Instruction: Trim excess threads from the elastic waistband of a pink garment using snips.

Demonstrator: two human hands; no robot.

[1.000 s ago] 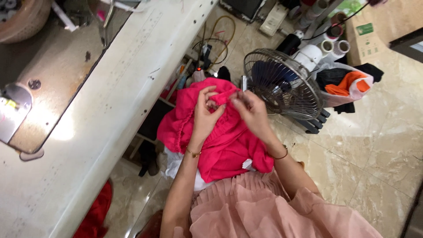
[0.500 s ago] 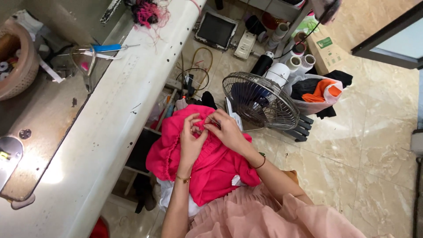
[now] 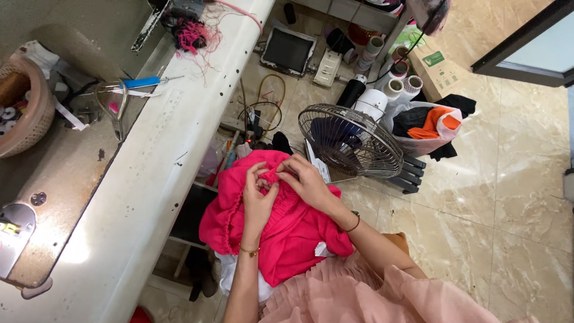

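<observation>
Head view: pink garment [image 3: 287,230] is held bunched on the lap, beside the sewing table [image 3: 137,197]. Its gathered edge is pinched by left hand [image 3: 258,194] and right hand [image 3: 306,181], fingertips pressed together; probably a seam, detail too small. Floor fan [image 3: 350,140] stands just beyond.

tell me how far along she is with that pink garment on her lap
Done: nothing finished can be told; the pink garment lies bunched on the lap, off the sewing table. In hand: the left hand and right hand pinch one spot at its gathered top edge, fingertips close together. Whether a needle or thread is held is too small to tell. Left: the rest of the edge lies untouched.
</observation>
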